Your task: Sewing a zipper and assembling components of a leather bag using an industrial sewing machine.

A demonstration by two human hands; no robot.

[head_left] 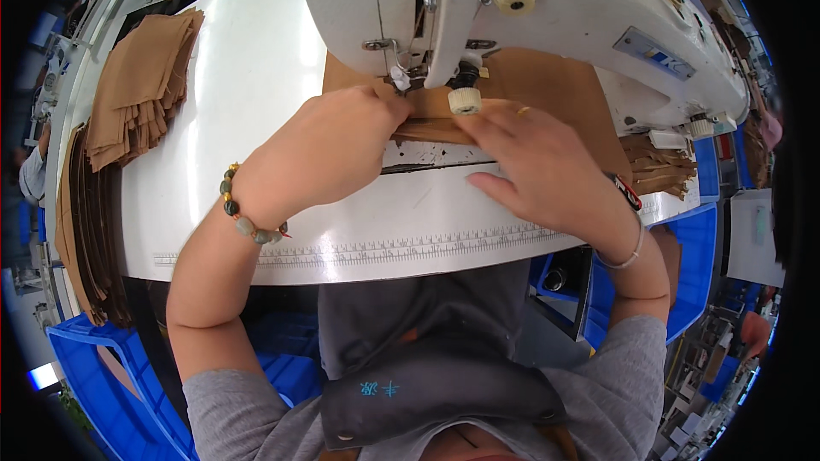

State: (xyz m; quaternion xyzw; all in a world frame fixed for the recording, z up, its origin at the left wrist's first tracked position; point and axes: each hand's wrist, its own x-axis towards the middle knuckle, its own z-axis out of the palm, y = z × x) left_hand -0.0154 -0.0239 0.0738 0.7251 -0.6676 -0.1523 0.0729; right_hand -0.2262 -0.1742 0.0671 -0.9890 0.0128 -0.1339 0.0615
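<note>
A sewing workshop: industrial sewing machine (530, 8), stacked cut fabric pieces (137, 85), blue bins (102, 376)

fabric piece (547, 85) lies on the table (256, 85) under the sewing machine (547, 8); fabric stack (141, 85) far left.

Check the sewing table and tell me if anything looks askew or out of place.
Nothing stands out. Both hands, left and right, press the brown fabric flat under the sewing machine. The stack of brown pieces at the left is fanned but stays on the table.

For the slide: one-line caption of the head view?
Both hands, left and right, press tan fabric flat under a white sewing machine.
</note>
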